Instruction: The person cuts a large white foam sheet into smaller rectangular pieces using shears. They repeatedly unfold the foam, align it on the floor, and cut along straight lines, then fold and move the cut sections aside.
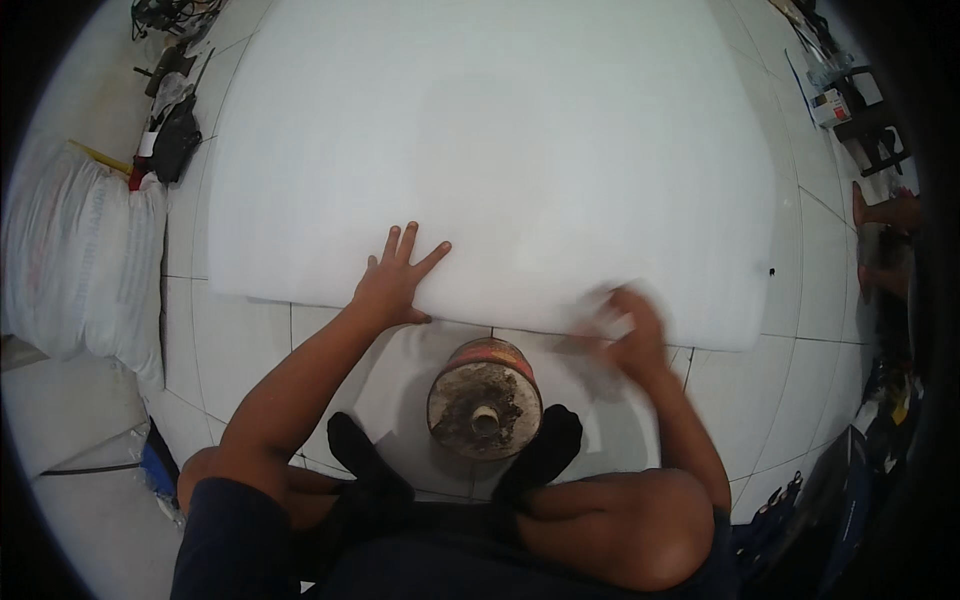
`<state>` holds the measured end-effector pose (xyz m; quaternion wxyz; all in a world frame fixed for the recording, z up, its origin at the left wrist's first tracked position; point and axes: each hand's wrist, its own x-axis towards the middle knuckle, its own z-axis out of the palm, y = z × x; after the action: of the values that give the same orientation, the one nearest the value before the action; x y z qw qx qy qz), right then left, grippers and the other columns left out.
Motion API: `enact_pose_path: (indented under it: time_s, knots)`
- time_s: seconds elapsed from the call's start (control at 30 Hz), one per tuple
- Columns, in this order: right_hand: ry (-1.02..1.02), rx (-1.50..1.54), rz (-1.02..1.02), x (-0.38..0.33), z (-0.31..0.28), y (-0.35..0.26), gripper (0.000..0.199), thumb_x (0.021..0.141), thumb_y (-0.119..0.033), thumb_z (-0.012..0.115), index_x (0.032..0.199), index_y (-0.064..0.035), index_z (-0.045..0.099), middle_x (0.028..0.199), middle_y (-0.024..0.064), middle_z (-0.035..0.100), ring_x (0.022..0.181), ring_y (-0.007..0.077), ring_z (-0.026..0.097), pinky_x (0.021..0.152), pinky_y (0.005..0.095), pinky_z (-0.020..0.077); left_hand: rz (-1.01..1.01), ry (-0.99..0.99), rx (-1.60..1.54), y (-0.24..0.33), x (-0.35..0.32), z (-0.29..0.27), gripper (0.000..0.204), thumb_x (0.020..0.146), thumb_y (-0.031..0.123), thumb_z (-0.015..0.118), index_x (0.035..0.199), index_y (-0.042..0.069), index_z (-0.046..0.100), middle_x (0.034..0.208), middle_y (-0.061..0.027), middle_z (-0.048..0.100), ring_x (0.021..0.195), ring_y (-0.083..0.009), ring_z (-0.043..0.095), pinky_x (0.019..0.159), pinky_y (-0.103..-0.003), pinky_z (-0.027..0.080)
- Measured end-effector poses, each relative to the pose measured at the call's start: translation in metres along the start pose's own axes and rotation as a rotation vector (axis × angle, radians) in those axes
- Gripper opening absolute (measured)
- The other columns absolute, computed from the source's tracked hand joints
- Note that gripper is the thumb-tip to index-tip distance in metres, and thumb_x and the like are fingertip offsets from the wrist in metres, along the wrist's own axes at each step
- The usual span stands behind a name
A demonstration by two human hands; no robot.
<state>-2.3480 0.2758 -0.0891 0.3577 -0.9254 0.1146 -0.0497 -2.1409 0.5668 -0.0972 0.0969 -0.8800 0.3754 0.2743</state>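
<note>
Knees and black-socked feet (545, 440) frame a grimy round can (485, 398) on the tiled floor (800, 270), just behind the fingers. Beyond it a big white foam sheet (500, 140) lies flat. The left hand (395, 280) presses its near edge, fingers spread wide; the right hand (630, 330) is blurred at the same edge, so its grip cannot be told. Keeping the left palm firm should stop the sheet sliding. A full white sack (80, 260) sits far left of the fingers, with clutter along both walls.

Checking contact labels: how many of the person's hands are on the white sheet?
2: left hand flat on white sheet near edge; right hand, blurred, at its edge further right.
</note>
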Motion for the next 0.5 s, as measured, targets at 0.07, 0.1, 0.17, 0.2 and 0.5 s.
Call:
enact_pose_path:
  time_s: [0.07,0.1,0.17,0.2,0.5]
  knots:
    - [-0.395,0.018,-0.622,-0.004,0.016,-0.087,0.051,0.064,-0.035,0.080,0.102,-0.0079,0.061,0.079,0.0053,0.056,0.072,0.0216,0.055,0.066,0.0346,0.0457,0.018,0.004,-0.001,0.002,0.003,0.000,0.117,0.056,0.043,0.086,0.148,0.036,0.014,0.153,-0.0209,0.006,0.140,-0.0430,0.015,0.098,-0.060,0.040]
    - [-0.459,-0.002,-0.668,-0.008,0.025,-0.103,0.047,0.065,-0.036,0.079,0.099,-0.0094,0.060,0.076,0.0044,0.054,0.069,0.0213,0.054,0.064,0.0346,0.0451,0.021,0.009,0.004,0.006,0.004,-0.002,0.117,0.056,0.043,0.086,0.148,0.036,0.014,0.153,-0.0214,0.007,0.139,-0.0435,0.015,0.098,-0.059,0.041]
    - [-0.514,-0.079,-0.753,-0.019,0.040,-0.112,0.043,0.066,-0.036,0.076,0.095,-0.0115,0.058,0.073,0.0030,0.052,0.066,0.0207,0.052,0.063,0.0344,0.0444,0.013,0.019,0.014,0.004,0.002,-0.004,0.118,0.054,0.043,0.086,0.148,0.035,0.016,0.152,-0.0223,0.009,0.139,-0.0443,0.017,0.098,-0.059,0.041]
    - [-0.502,-0.139,-0.796,-0.023,0.046,-0.109,0.042,0.065,-0.036,0.076,0.095,-0.0121,0.057,0.074,0.0027,0.053,0.066,0.0204,0.052,0.063,0.0342,0.0443,0.018,0.012,0.014,0.005,0.003,-0.006,0.118,0.055,0.043,0.086,0.148,0.035,0.014,0.153,-0.0216,0.008,0.139,-0.0436,0.016,0.098,-0.059,0.041]
    - [-0.196,0.024,-0.710,-0.015,0.029,-0.111,0.018,0.070,-0.021,0.073,0.067,-0.0135,0.057,0.057,0.0020,0.051,0.049,0.0215,0.051,0.046,0.0342,0.0407,0.039,0.038,-0.034,-0.006,-0.006,-0.004,0.116,0.057,0.040,0.086,0.148,0.035,0.015,0.153,-0.0209,0.008,0.140,-0.0429,0.015,0.099,-0.060,0.039]
